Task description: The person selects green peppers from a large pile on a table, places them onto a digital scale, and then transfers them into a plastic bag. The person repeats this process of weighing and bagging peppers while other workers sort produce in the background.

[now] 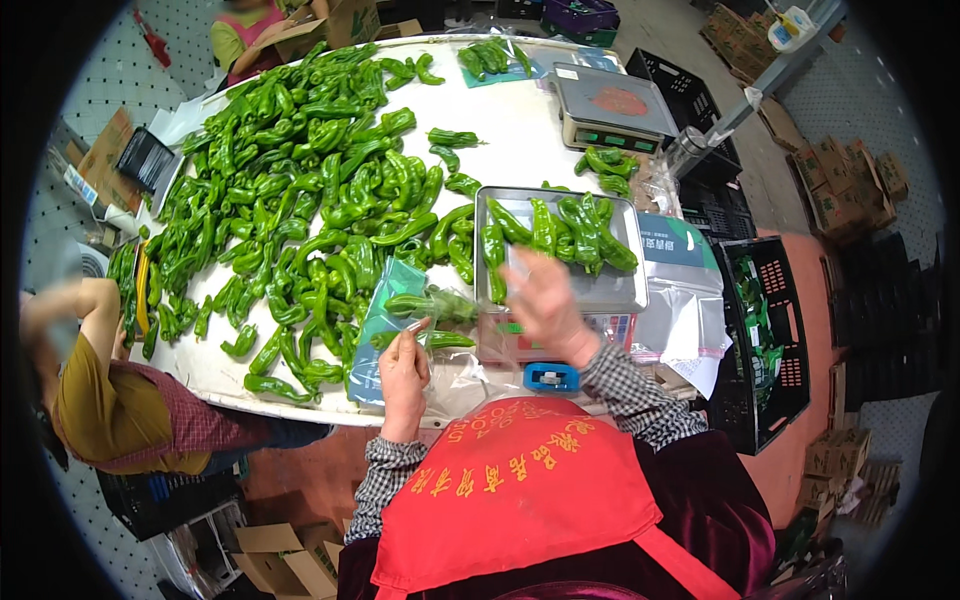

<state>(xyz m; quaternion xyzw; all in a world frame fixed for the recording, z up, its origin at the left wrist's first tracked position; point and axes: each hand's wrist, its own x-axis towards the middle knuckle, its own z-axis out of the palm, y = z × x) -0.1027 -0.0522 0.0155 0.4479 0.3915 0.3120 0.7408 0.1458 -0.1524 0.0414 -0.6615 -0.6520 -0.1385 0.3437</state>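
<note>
My left hand [404,375] is closed, pinching the edge of a clear plastic bag with a teal panel [375,320]. A few green peppers [440,340] lie inside it. My right hand [548,305] is over the near left part of a metal weighing tray [625,290]. Its fingers are smeared by motion, so I cannot tell whether they hold anything. Several long green peppers [595,235] rest in the tray, one of them just beside those fingers. The tray sits on a scale [615,325] with a keypad, partly covered by my right hand and the bag.
A large heap of green peppers [310,190] covers the table's left side. A second scale [615,105] stands farther back. A blue tape dispenser [551,377] sits at the near edge; flat bags [680,285] and a black crate [790,330] are on the right. A co-worker [120,410] works at left.
</note>
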